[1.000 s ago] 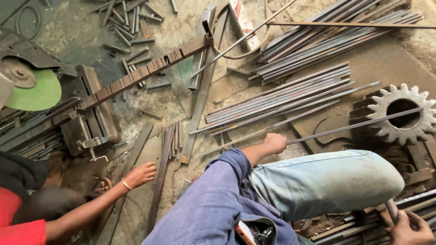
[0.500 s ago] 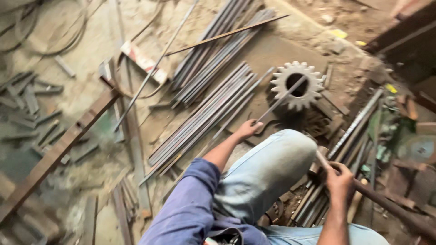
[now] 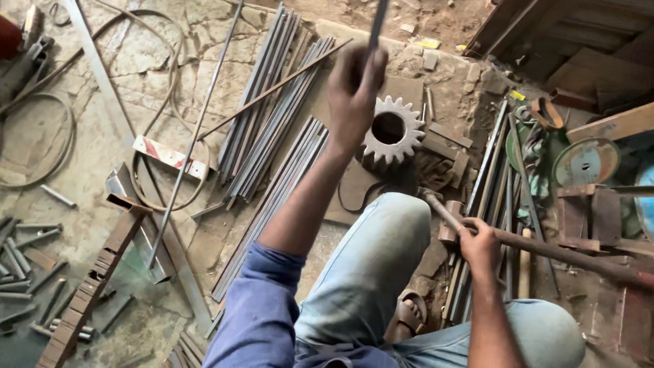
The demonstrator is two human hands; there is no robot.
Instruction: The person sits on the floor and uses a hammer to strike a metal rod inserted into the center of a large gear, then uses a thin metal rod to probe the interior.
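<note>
left hand (image 3: 354,88) gripping a thin rod (image 3: 377,24), right hand (image 3: 479,244) fisted around a hammer handle (image 3: 545,251), red-white striped strip (image 3: 168,155) leftward

I am counting one toothed gear wheel (image 3: 390,131) lying on the floor (image 3: 88,136). I am seeing one hammer (image 3: 531,247) and one thin rod (image 3: 377,24), each sitting in a hand, so two hands are showing: the left hand (image 3: 353,95) and the right hand (image 3: 479,244). One red-and-white striped strip (image 3: 168,156) is lying flat. One round grinding disc (image 3: 584,162) is resting at the right. Roughly three bundles of steel bars (image 3: 272,123) are lying side by side; the single bars are blurring together too much for me to count. One sandal (image 3: 409,315) is showing.
</note>
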